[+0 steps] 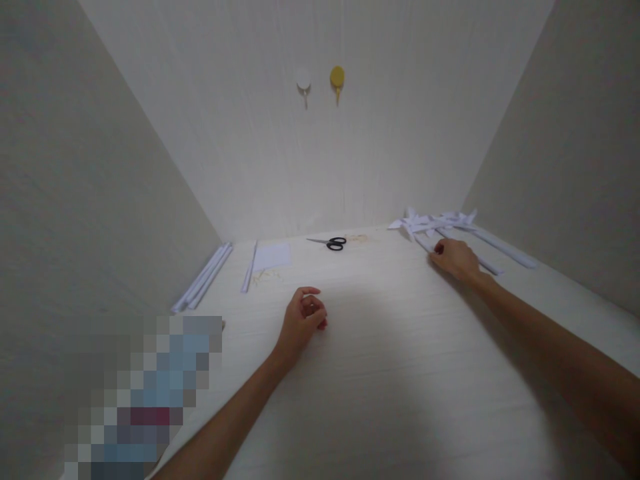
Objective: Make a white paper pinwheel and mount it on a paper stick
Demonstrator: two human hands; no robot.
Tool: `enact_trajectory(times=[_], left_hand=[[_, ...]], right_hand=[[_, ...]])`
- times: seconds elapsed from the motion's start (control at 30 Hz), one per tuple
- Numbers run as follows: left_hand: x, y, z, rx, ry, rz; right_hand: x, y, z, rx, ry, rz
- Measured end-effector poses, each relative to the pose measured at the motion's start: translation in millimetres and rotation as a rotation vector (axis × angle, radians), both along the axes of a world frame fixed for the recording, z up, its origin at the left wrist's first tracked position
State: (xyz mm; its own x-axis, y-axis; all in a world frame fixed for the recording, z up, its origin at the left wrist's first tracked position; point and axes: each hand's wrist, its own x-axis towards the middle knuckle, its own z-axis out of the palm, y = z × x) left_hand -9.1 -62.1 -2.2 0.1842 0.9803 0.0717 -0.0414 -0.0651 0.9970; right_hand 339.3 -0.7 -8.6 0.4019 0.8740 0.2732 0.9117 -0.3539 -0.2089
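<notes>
My left hand (303,320) rests on the white table (380,373) near its middle, fingers curled loosely inward with nothing visible in them. My right hand (453,258) reaches to the far right and lies on a white paper stick (487,265), fingers bent over it. Just beyond that hand sits a pile of white paper pinwheels (435,222) on sticks. Black-handled scissors (333,243) lie at the back centre, apart from both hands.
A bundle of rolled paper sticks (205,278) lies at the left back by the wall. A single stick (249,269) and a white paper sheet (273,256) sit beside it. Two hooks, white (303,81) and yellow (337,77), hang on the back wall. A blurred patch covers the lower left.
</notes>
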Motion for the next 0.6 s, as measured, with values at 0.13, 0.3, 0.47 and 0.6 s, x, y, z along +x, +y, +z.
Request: enact_trajectory(times=[0.13, 0.3, 0.47, 0.6], left_hand=[[-0.1, 0.0, -0.3, 0.005, 0.003, -0.012], [-0.1, 0.6, -1.1, 0.002, 0.003, -0.013], [0.5, -0.3, -0.2, 0.001, 0.010, -0.014], [0.5, -0.7, -0.8, 0.016, 0.026, -0.019]], right_hand=[[-0.9, 0.2, -1.7, -0.005, 0.000, -0.003], [-2.0, 0.9, -1.1, -0.012, 0.016, -0.021], [-2.9, 1.8, -1.0, -0.018, 0.016, -0.024], [-2.6, 2.5, -2.4, -0.022, 0.016, -0.047]])
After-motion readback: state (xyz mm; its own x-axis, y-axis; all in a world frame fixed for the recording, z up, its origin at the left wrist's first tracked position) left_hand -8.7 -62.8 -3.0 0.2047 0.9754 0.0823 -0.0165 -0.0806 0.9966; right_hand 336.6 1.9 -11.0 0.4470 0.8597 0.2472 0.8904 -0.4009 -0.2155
